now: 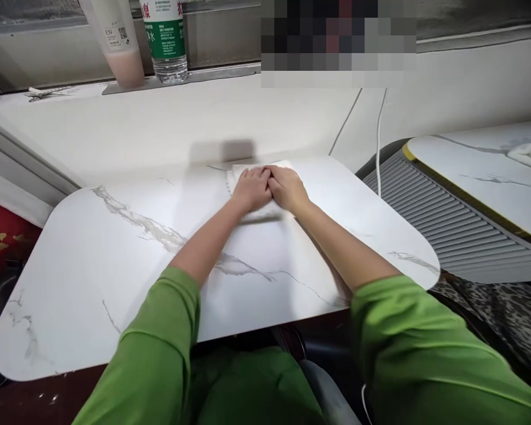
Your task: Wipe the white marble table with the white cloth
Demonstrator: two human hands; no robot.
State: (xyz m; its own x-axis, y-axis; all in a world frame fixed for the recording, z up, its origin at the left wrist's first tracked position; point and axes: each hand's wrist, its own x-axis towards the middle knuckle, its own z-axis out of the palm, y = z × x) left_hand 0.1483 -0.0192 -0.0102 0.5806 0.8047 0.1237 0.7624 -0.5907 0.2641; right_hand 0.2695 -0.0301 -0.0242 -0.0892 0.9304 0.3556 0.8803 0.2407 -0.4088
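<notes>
A folded white cloth (259, 216) lies on the white marble-patterned tabletop (128, 265), close to the wall side. My left hand (251, 190) is on top of it, palm down, with its fingers bent over the cloth. Pressed against it from the right, my right hand (289, 188) also grips the cloth, fingers curled and angled toward the left hand. The thumbs and inner fingers of both hands meet in the middle. Most of the cloth's centre is hidden under the hands; its edges show at the left, top and front.
On the ledge behind stand a cup with pink drink (124, 66) and a water bottle with a green label (166, 44). A white cable (379, 141) hangs at the right, near a ribbed grey panel (446, 224) and a second marble-patterned tabletop (482, 171).
</notes>
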